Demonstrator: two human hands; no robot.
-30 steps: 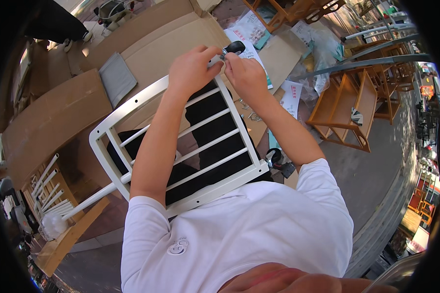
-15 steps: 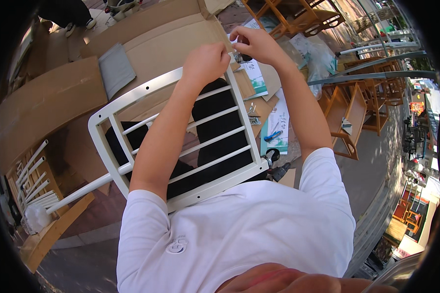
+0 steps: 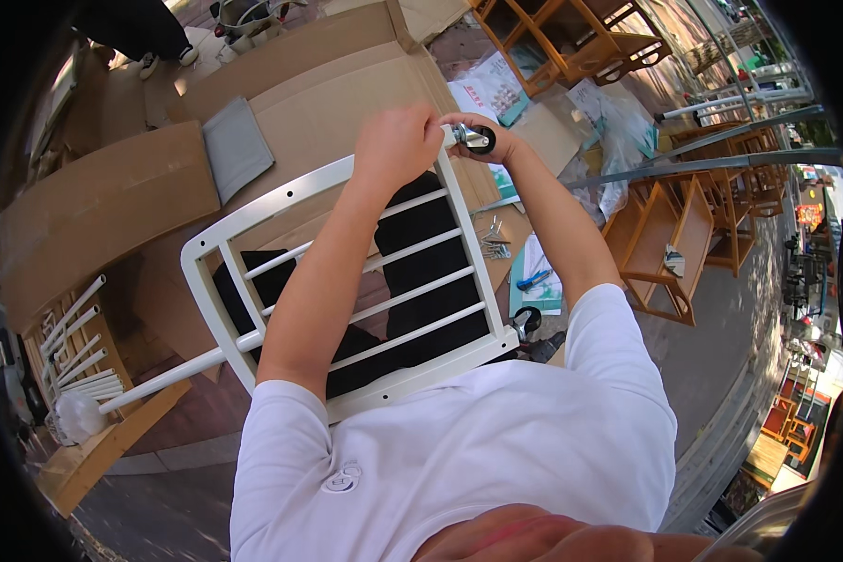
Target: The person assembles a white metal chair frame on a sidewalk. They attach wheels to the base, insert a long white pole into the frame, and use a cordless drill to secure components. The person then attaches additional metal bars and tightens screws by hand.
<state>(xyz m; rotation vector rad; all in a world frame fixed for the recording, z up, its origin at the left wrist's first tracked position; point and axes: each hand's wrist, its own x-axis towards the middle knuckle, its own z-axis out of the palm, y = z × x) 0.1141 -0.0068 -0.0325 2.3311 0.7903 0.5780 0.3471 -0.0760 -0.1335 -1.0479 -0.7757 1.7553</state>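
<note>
A white metal frame with several crossbars (image 3: pixel 468 234) lies across my lap, tilted, with black fabric showing between its bars. At its far right corner, my left hand (image 3: pixel 398 142) is closed on the frame, its fingertips hidden behind the knuckles. Right beside it, my right hand (image 3: pixel 504 140) has its fingers curled round a caster with a black wheel (image 3: pixel 480 140) set against that corner. Another black caster (image 3: pixel 527 320) sits at the near right corner. A white tube (image 3: pixel 164 382) runs out from the frame's left side.
Loose bolts (image 3: pixel 495 239), a blue utility knife (image 3: pixel 536 280) and printed sheets lie right of the frame. Cardboard (image 3: pixel 103 197) spreads left and behind. White tubes (image 3: pixel 75 347) lie at far left. Wooden furniture pieces (image 3: pixel 660 239) stand right. A person's legs (image 3: pixel 140 23) show at far left.
My right hand has come down to the frame's far right corner, and the caster there now shows in its grip. My left hand stays at that corner; the whole view has shifted slightly.
</note>
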